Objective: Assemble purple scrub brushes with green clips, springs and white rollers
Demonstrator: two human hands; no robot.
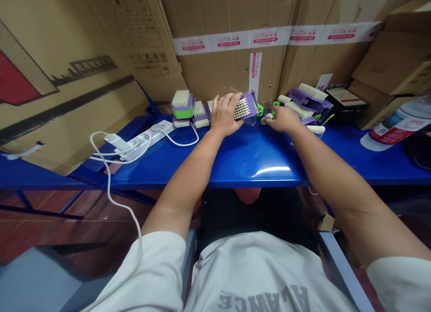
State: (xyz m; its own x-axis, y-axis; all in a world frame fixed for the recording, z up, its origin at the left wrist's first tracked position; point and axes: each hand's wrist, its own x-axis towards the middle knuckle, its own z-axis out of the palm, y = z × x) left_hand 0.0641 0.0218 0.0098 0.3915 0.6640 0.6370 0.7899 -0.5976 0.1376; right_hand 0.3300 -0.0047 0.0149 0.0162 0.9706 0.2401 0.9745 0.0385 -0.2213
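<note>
My left hand [225, 114] is closed over a purple brush [245, 106] with pale bristles facing up, at the back of the blue table. Green plastic shows at the brush's right end. Just right of it, my right hand [285, 118] curls its fingers around a small green-trimmed piece with a white rounded end [267, 119]; its full shape is hidden. Left of my left hand sit a purple-and-green brush [182, 104] and a smaller brush [200, 112]. Beyond my right hand lies a heap of purple brushes [311, 101] with pale bristles.
A white power strip [144, 140] with looping cables lies on the left of the blue table [256, 157]. Large cardboard boxes [225, 15] wall off the back. At the right stand a plastic bottle [397, 123] and a small black box [346, 103].
</note>
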